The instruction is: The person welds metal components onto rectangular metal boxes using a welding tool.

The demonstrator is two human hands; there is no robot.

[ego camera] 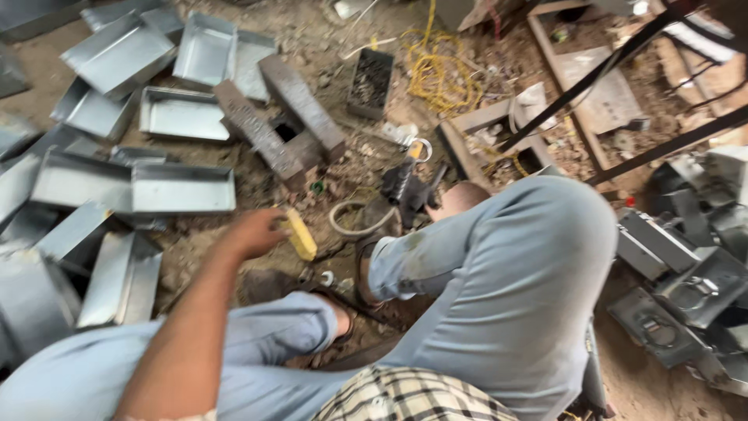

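Observation:
My left hand (253, 232) reaches forward over the dirt floor and is closed on a yellow handle-shaped tool (300, 234). My right hand (460, 199) shows only partly behind my raised right knee (530, 249), close to a dark power tool (405, 187) lying on the ground; its fingers are hidden. I sit with both legs in light blue trousers, and a sandalled foot (343, 312) rests on the floor below the yellow tool.
Several shiny sheet-metal trays (183, 187) lie scattered at left and top left. Two dark metal bars (300, 105) cross near the middle. A coil of yellow cord (436, 74) lies at the top. Grey metal boxes (686, 288) pile at right. Wooden frames (483, 129) stand beyond the knee.

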